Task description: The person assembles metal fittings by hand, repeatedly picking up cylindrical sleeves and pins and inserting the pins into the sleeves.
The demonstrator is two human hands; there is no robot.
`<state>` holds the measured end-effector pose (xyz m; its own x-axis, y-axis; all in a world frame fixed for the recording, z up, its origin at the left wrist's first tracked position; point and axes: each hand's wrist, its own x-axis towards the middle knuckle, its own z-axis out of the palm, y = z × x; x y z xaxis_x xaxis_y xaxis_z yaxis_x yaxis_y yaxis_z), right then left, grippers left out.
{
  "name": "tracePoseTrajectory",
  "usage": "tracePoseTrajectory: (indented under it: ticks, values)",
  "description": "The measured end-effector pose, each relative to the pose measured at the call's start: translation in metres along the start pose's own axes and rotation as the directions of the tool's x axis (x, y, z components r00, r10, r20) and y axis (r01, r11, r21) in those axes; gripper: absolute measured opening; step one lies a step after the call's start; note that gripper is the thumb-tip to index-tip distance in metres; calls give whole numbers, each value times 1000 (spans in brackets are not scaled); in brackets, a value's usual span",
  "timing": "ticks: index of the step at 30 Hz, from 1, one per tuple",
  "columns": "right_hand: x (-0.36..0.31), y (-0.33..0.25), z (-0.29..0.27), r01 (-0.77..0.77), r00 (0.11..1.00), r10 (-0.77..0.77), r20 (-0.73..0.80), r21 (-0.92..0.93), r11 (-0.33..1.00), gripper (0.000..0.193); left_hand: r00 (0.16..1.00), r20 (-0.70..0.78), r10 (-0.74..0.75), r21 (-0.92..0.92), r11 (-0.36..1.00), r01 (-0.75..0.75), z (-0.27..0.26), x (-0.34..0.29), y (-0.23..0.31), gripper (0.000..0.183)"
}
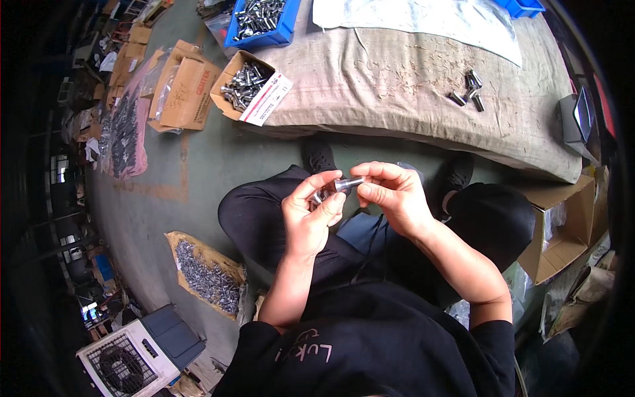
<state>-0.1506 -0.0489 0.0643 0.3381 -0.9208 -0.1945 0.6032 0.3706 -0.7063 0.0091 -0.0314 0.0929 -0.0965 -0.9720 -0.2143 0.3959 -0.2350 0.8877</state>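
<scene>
My left hand [311, 215] is closed on a shiny metal bolt [343, 184], its thumb and index finger round the thicker end. More metal [319, 198] shows within that hand, but its shape is partly hidden. At the thin end of the bolt, the thumb and fingertips of my right hand [390, 195] pinch together. The bolt lies nearly level between both hands, above my lap. Beyond them, several similar metal parts [473, 90] lie loose on the cloth-covered table [370, 83].
An open carton [264, 99] of metal parts stands at the table's left corner, beside a blue bin [286, 30] of more. Other cardboard boxes [196, 92] [572, 218] flank me. On the floor at left are a tray of small parts [205, 278] and an air cooler [126, 364].
</scene>
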Motion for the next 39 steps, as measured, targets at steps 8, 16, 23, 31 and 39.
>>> tracePoseTrajectory:
  ticks: [8,16,23,31,39]
  values:
    - [4,-12,-4,-128,991,133,-3,252,959,7,991,1,-136,-162,978,134,-1,4,1,38]
    - [0,-2,8,292,956,-201,212,-713,637,28,997,-49,-55,45,997,57,5,4,-5,44]
    - [3,1,5,244,963,-121,241,-590,769,26,968,-91,-235,-117,968,224,3,2,-8,54]
    - [0,-7,11,305,952,-198,232,-682,664,25,915,-91,-393,-288,890,354,-1,3,-13,57]
    - [-3,0,8,332,942,-259,212,-699,634,20,967,-186,-174,73,979,190,11,1,-19,61]
